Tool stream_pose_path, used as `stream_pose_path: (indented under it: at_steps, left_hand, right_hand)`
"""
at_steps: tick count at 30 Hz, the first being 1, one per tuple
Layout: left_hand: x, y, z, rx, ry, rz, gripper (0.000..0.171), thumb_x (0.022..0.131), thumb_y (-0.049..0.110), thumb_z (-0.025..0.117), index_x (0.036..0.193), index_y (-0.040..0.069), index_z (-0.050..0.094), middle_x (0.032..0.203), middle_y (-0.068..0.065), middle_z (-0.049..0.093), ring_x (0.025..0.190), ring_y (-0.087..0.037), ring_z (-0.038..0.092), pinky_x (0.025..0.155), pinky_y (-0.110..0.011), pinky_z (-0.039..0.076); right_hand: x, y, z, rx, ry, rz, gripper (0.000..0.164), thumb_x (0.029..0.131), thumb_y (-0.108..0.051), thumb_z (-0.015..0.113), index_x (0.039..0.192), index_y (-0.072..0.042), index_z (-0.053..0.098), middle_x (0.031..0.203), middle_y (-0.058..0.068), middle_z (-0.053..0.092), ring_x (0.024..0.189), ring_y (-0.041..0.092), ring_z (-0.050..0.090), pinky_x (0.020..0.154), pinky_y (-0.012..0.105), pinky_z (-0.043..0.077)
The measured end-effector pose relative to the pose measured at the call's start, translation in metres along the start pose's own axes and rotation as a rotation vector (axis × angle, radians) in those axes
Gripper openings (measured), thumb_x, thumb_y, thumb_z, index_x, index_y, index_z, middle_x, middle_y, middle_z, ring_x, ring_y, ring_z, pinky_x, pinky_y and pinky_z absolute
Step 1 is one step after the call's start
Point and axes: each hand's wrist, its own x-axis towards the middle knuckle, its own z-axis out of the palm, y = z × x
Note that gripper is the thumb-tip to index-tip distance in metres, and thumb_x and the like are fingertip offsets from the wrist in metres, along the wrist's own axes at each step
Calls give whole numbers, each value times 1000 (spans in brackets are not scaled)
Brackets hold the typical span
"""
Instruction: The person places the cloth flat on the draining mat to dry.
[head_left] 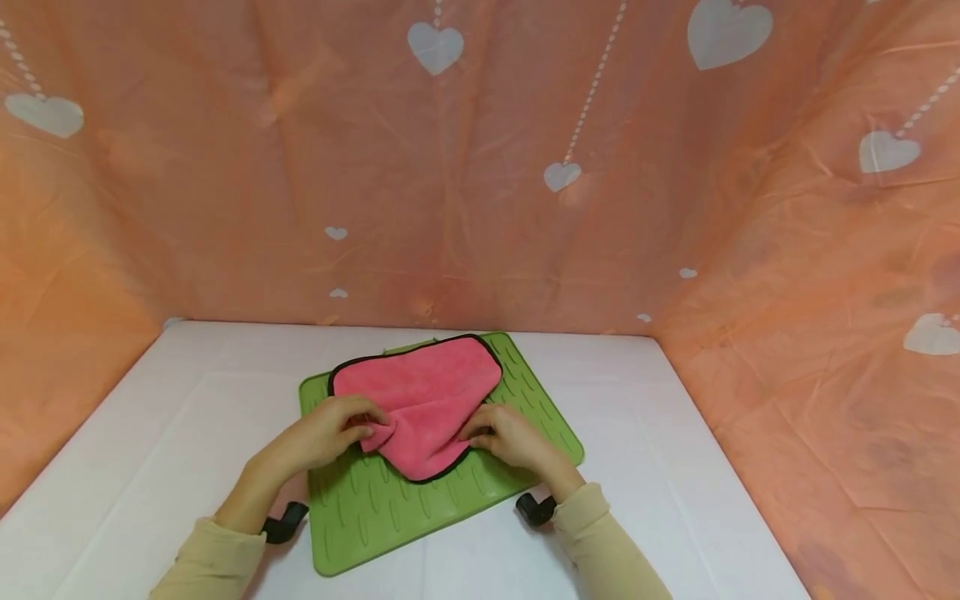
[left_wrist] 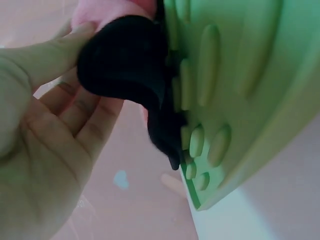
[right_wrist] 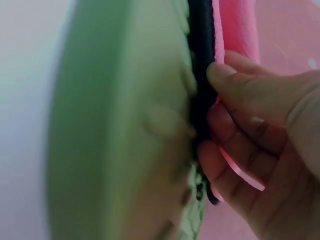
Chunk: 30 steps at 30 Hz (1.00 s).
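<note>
A pink cloth (head_left: 427,392) with a dark edge lies bunched over a green ridged mat (head_left: 442,500). At the cloth's near left side, my left hand (head_left: 333,429) pinches a fold between thumb and fingers. The left wrist view shows the cloth's black underside (left_wrist: 125,60) draping down from that pinch toward the mat. My right hand (head_left: 510,433) pinches the near right edge. In the right wrist view, thumb and fingers grip the black border (right_wrist: 202,65), close beside the mat's ridges. Between the hands, the cloth's near part hangs in a rounded point.
The mat sits at an angle on a white table (head_left: 630,500). Orange sheeting with white hearts (head_left: 487,167) walls the table at the back and both sides. A black camera mount (head_left: 285,523) shows below the left wrist, another (head_left: 535,509) below the right.
</note>
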Motion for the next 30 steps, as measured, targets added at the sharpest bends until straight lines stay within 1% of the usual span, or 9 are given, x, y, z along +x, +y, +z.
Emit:
stream_pose_path:
  at_steps: [3, 7, 13, 16, 19, 23, 26, 28, 30]
  left_hand:
    - [0, 2, -5, 5, 52, 3, 18, 96, 1, 72, 108, 13, 76, 103, 5, 72, 94, -13, 65, 82, -32, 57]
    - [1, 3, -7, 1, 135, 24, 20, 96, -2, 70, 110, 11, 76, 103, 4, 72, 92, -14, 65, 80, -33, 57]
    - [6, 6, -4, -21, 250, 80, 22, 96, -4, 69, 113, 9, 74, 106, 1, 71, 92, -16, 67, 77, -31, 58]
    - [9, 6, 0, -25, 268, 107, 23, 94, -7, 71, 110, 9, 73, 104, 1, 70, 89, -15, 67, 74, -29, 58]
    - [10, 3, 5, 15, 244, 106, 24, 91, -9, 73, 106, 10, 73, 101, 2, 69, 87, -15, 68, 74, -30, 59]
    - [8, -1, 11, 104, 141, 58, 21, 90, -6, 75, 100, 12, 75, 99, 4, 67, 91, -17, 68, 79, -33, 59]
    - [7, -3, 14, 143, 56, 22, 16, 92, -2, 75, 101, 12, 77, 101, 3, 68, 95, -20, 68, 83, -37, 59]
    - [6, -4, 15, 154, 20, 7, 15, 94, 0, 74, 104, 11, 77, 102, 2, 70, 98, -22, 68, 85, -40, 59]
    - [5, -2, 15, 162, 4, -5, 15, 95, 2, 73, 105, 11, 78, 104, 1, 70, 100, -23, 68, 87, -42, 58]
  right_hand:
    - [-4, 3, -12, 36, 14, 12, 14, 95, 0, 72, 103, -7, 81, 103, 3, 76, 102, 19, 69, 91, 30, 56]
    - [-11, 9, -31, 70, 55, 95, 15, 96, -1, 72, 105, -9, 81, 104, 2, 76, 101, 17, 68, 89, 29, 56]
    - [-25, 24, -52, 58, 183, 218, 15, 95, -2, 73, 104, -10, 82, 97, 2, 74, 86, 13, 64, 78, 29, 55]
    - [-32, 32, -55, 63, 235, 272, 15, 94, -2, 74, 104, -10, 81, 95, 3, 73, 80, 12, 60, 73, 29, 52]
    - [-34, 40, -52, 64, 242, 302, 15, 94, -1, 73, 104, -9, 81, 97, 3, 73, 81, 13, 61, 73, 29, 53]
    - [-32, 46, -44, 19, 205, 292, 14, 95, -1, 72, 104, -8, 80, 100, 4, 74, 91, 16, 66, 82, 33, 56]
    - [-28, 47, -39, -37, 169, 279, 13, 95, -2, 73, 104, -7, 80, 99, 4, 73, 93, 18, 67, 84, 37, 57]
    - [-27, 45, -37, -67, 152, 281, 13, 95, -3, 74, 104, -8, 81, 98, 3, 74, 92, 18, 67, 84, 37, 57]
    - [-26, 41, -37, -92, 136, 290, 13, 94, -4, 75, 105, -9, 81, 98, 2, 74, 90, 17, 67, 82, 36, 57]
